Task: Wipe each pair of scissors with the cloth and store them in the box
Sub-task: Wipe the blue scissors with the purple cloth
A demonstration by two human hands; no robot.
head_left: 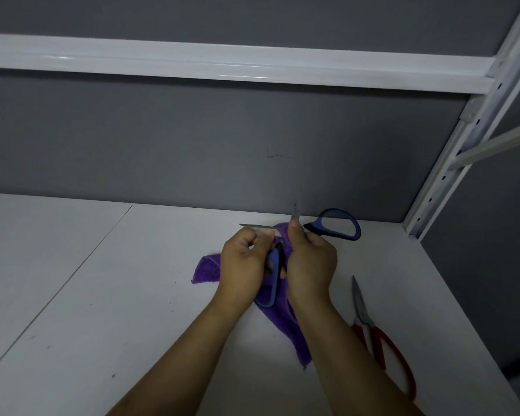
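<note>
Your left hand [246, 262] is curled on the blue scissors [339, 225], fingers pinching near the left-pointing blade. Your right hand [309, 265] clamps the cloth [206, 270] round the blade base, thumb up along the other blade. The scissors are splayed wide open, held just above the shelf [102, 295] w/ the cloth hanging under them. The red scissors [382, 349] lie on the shelf by your right forearm. The box isn't in view.

Risks, IMO: both edges are bare & your fingertips sit right at them, so a cloth slip or the handles snapping together could nick you. The loose cloth tail could snag a tip. Your right forearm could knock the red pair toward the shelf edge.

No brand, label or writing is readable.
</note>
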